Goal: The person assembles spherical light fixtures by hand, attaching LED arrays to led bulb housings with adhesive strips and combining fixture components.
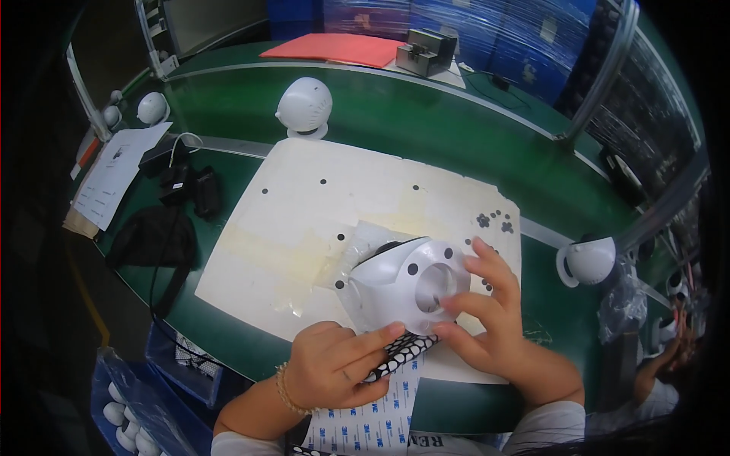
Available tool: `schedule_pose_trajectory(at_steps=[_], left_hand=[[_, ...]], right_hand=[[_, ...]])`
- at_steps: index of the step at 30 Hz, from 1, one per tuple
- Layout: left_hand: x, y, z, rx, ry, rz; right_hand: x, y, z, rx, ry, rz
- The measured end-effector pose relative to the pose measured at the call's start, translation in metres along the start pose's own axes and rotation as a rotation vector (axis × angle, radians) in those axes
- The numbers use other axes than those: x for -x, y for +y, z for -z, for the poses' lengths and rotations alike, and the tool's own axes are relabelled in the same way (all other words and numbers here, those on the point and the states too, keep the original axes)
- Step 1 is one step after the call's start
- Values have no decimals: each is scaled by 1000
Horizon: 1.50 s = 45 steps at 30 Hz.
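A white rounded camera housing [386, 283] lies on its side on the cream board, with clear plastic film under it. Its ring-shaped base faces up toward me, and black round pads [413, 269] are stuck on that base. My left hand [334, 366] is closed around a black sheet with white round spots [411, 346], its index fingertip touching the base's lower rim. Around the right side of the base curves my right hand [487, 308], thumb at the lower rim and one finger at the central opening. White backing paper with blue print [372, 418] hangs below the sheet.
Loose black pads [484, 220] dot the cream board [266, 251]. Other white cameras stand behind [304, 106], at far left [153, 109] and at right [591, 261]. Papers [118, 171] and black adapters [176, 182] lie left. A blue bin [144, 395] holds white round parts. A co-worker's arm shows right.
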State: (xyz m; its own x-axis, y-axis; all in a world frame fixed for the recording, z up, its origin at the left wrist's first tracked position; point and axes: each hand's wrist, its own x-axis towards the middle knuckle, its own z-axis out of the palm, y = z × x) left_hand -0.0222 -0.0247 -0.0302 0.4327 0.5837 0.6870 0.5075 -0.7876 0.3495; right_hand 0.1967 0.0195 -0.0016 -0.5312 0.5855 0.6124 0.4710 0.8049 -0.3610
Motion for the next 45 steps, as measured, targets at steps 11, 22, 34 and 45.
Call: schedule_pose_trajectory(at_steps=[11,22,34,45], left_hand=[[1,-6,2,72,4,-8],[2,-6,6,52,9,9],[1,-5,7,139,79,75],[1,-6,9,139,95,92]], right_hand=[[8,-2,-10,-283,-99,-165],[5,-7,-14,-206,-103,-139],[16,-5,-9,188,-48,150],[-1,-9,-19,-346,-45,-132]])
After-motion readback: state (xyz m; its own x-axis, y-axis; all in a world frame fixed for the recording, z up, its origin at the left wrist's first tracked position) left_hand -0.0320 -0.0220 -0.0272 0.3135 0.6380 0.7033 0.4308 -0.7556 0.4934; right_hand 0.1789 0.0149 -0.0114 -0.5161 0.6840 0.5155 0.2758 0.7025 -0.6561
